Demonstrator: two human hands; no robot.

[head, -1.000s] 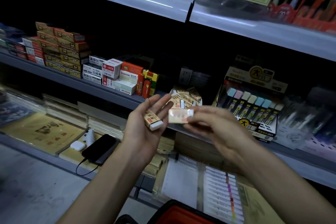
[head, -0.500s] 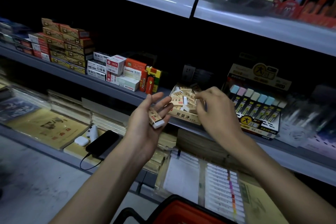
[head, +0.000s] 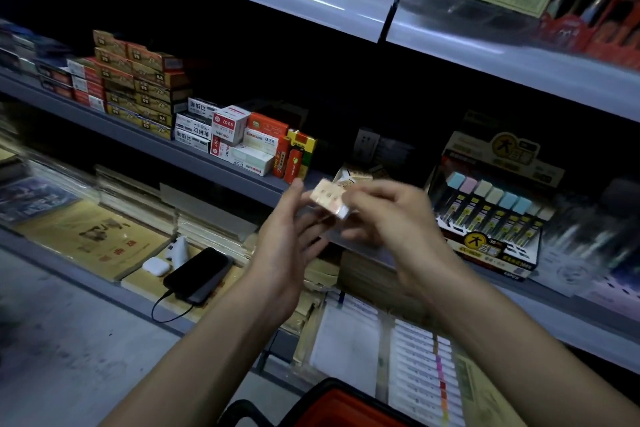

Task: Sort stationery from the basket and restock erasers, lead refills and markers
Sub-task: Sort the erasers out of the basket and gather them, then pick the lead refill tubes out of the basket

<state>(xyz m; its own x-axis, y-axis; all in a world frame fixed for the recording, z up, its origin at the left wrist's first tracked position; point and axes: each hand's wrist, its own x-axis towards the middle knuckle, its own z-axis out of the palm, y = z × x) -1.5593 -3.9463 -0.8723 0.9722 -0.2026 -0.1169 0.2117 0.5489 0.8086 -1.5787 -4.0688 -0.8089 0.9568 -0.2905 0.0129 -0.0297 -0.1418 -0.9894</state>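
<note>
A small tan-sleeved eraser sits between my hands in front of the middle shelf. My right hand pinches its right end with the fingertips. My left hand is just under and left of it, palm up and fingers spread, thumb beside the eraser. Directly behind, mostly hidden by my hands, a tan box of erasers stands on the shelf. To its right is a display box of lead refills with pastel caps. The red basket shows at the bottom edge.
Stacked small boxes and white and orange boxes fill the middle shelf to the left. On the lower shelf lie a black phone with a cable, a white earbud case, notebooks and a marker set.
My right hand put its eraser into the box on the shelf, then came back to the left hand. The eraser that lay in my left palm is now pinched by my right fingers.
</note>
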